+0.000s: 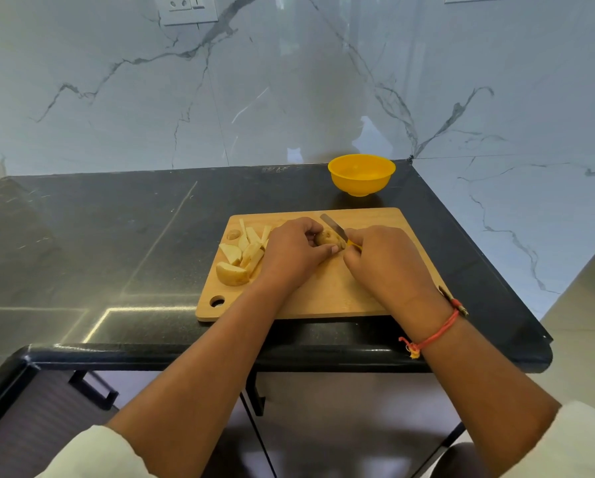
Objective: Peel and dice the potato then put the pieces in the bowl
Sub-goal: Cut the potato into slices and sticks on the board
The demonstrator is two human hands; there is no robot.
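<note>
A wooden cutting board (pixel 327 298) lies on the black counter. My left hand (pixel 291 257) pinches a brown piece of potato (pixel 327 238) between thumb and fingers at the board's middle. My right hand (pixel 389 260) grips a yellow-handled knife (pixel 334 226), its blade laid against the potato piece and pointing up-left. Several cut potato wedges and strips (pixel 244 255) lie in a heap on the board's left side. An orange-yellow bowl (pixel 361 174) stands behind the board near the wall; it looks empty.
The black counter (pixel 116 243) stretches left of the board; its front edge runs below the board and its right edge drops off past the bowl. A marble wall with a socket plate (pixel 188 8) stands behind. Cabinet handles show under the counter.
</note>
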